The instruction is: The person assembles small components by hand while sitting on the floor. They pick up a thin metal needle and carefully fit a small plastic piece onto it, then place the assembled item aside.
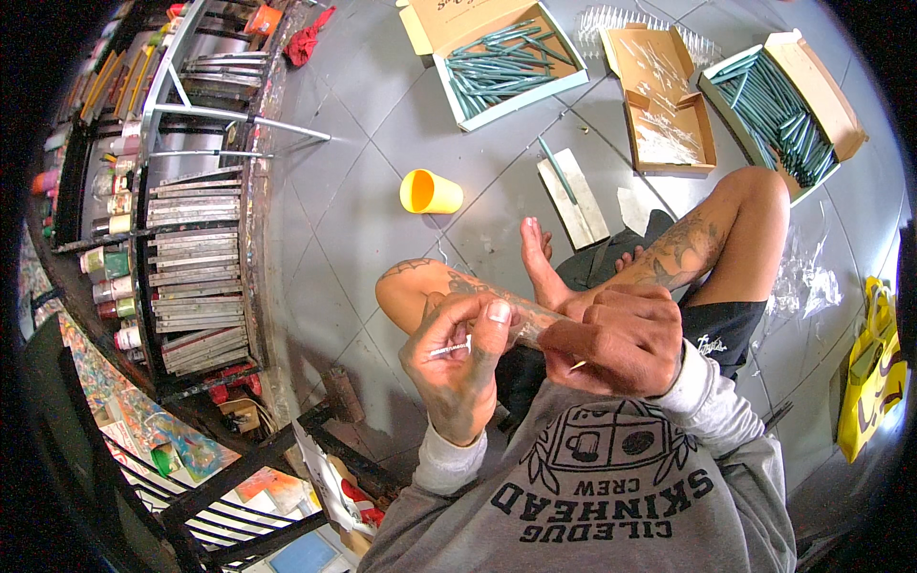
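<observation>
My left hand (451, 353) is closed in front of my chest, with thumb and fingers pinching a small, short whitish piece (449, 350) whose kind I cannot make out. Beside it, on the right, my right hand (616, 339) has its fingers curled. A thin, pale pointed tip (578, 365) sticks out below those fingers; the rest of that thing is hidden. Beyond my crossed legs, a dark green pen-like stick (558, 170) rests along a pale flat board (576, 205) on the floor.
Open cardboard boxes (525, 107) of dark green sticks stand far ahead and far right (845, 134). Between them is a brown box (697, 134) with small clear pieces. A yellow cup (439, 193) is on the tiles. Left stands a loaded shelf rack (143, 234); right, a yellow bag (864, 382).
</observation>
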The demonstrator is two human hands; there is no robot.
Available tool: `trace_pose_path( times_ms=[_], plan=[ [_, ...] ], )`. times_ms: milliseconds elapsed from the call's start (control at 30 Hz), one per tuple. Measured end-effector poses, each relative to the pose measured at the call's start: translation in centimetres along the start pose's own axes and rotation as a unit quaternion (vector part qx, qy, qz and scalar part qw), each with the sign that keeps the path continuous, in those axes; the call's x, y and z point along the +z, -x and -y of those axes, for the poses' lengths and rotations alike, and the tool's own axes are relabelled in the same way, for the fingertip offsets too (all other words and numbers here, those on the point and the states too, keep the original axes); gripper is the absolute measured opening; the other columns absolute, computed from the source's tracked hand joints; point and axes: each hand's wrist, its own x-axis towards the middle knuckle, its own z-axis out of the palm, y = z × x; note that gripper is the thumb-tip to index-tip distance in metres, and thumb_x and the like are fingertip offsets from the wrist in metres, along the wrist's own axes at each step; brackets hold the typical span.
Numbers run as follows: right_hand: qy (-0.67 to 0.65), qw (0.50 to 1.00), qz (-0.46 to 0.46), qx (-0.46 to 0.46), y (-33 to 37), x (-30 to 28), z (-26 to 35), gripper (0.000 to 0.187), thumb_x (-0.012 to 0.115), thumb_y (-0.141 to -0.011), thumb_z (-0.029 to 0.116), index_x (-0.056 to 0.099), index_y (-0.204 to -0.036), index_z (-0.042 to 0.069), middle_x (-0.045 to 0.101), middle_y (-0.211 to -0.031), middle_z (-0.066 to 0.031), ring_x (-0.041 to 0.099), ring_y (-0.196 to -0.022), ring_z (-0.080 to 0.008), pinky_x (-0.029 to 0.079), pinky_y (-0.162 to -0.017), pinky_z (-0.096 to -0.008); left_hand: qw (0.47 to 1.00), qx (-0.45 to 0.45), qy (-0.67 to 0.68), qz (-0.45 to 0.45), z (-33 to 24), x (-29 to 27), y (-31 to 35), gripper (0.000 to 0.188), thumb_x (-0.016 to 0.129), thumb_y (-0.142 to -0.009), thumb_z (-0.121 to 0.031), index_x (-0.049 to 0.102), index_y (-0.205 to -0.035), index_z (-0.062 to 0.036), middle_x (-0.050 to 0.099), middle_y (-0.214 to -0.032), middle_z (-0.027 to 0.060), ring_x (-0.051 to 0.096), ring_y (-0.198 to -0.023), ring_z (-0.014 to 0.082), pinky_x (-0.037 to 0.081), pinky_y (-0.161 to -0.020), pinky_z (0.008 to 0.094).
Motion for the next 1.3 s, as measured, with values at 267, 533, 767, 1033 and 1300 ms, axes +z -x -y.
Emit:
trace_pose_path(
  times_ms=[267, 533, 767, 1033, 1300],
  plan=[
    [0.005, 1.0, 0.011, -0.019, -0.5, -0.2, 0.3, 0.018, 0.075, -0.073, 0.01, 0.067, -0.09, 0.011, 0.051, -0.053, 0.0035, 0.06, -0.048, -0.0109, 0.055, -0.054, -0.0285, 0.999, -0.05, 0.008, 0.002, 0.2, -0.1, -0.4, 0.019, 0.068, -0.093, -0.014, 0.064, -0.094, 0.0043, 0.067, -0.086, 0.0085, 0.062, -0.077, 0.0112, 0.049, -0.066, 0.0231],
    [-0.021, 0.996, 0.082, 0.006, -1.1, -1.1, 1.4, 0.011, 0.073, -0.071, 0.006, 0.064, -0.076, 0.002, 0.056, -0.06, -0.0047, 0.059, -0.049, -0.0169, 0.042, -0.092, -0.0659, 0.996, -0.08, 0.023, 0.013, 1.3, -0.6, -0.5, 0.019, 0.067, -0.094, -0.016, 0.063, -0.094, 0.0027, 0.068, -0.08, 0.0068, 0.059, -0.071, 0.0066, 0.046, -0.064, 0.0201],
    [-0.069, 0.992, 0.08, 0.062, -1.2, -0.6, 0.4, 0.011, 0.072, -0.066, 0.003, 0.064, -0.075, 0.004, 0.058, -0.063, -0.0057, 0.057, -0.049, -0.0199, 0.05, -0.077, -0.0467, 0.98, -0.109, 0.112, 0.12, 3.9, -1.4, -0.7, 0.021, 0.064, -0.097, -0.017, 0.061, -0.096, 0.0036, 0.067, -0.087, 0.0063, 0.061, -0.08, 0.0088, 0.048, -0.074, 0.0221],
    [-0.16, 0.912, 0.132, 0.354, -3.1, -2.2, 1.2, 0.043, 0.07, -0.075, 0.008, 0.059, -0.116, -0.001, 0.069, -0.092, -0.009, 0.065, -0.069, -0.0132, 0.05, -0.065, -0.0258, 0.947, -0.179, 0.221, 0.151, 6.2, -0.7, -0.1, 0.026, 0.064, -0.097, -0.022, 0.061, -0.098, 0.0033, 0.067, -0.085, 0.0063, 0.062, -0.081, 0.0104, 0.048, -0.081, 0.0235],
    [-0.173, 0.881, 0.23, 0.375, -3.3, -2.2, 0.9, 0.04, 0.07, -0.079, 0.009, 0.059, -0.116, 0.0, 0.07, -0.089, -0.0115, 0.07, -0.075, -0.0132, 0.054, -0.066, -0.0262, 0.953, -0.123, 0.242, 0.136, 5.6, -0.9, -0.8, 0.021, 0.064, -0.096, -0.019, 0.062, -0.097, 0.0021, 0.067, -0.08, 0.0051, 0.062, -0.078, 0.0102, 0.03, -0.11, 0.0352]
  ],
)
